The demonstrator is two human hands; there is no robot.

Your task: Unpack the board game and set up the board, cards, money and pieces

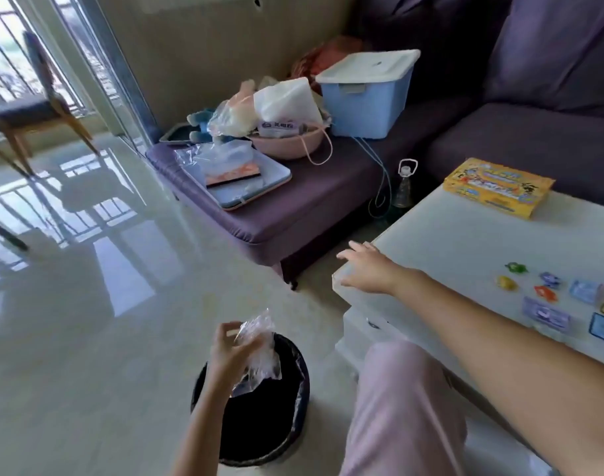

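Pinching a crumpled clear plastic wrapper [262,365] in curled fingers, the left hand [225,352] hangs just above the round black waste bin [259,427] on the floor. The wrapper looks very light, soft and slippery, so I think a pinch at its bunched top is enough. The right hand [365,269] lies open, fingers straight, on the corner of the white counter [448,242]. On this counter the yellow cardboard game box [496,187] stands well apart from the small coloured playing pieces [549,280], tiny things for the fingertips.
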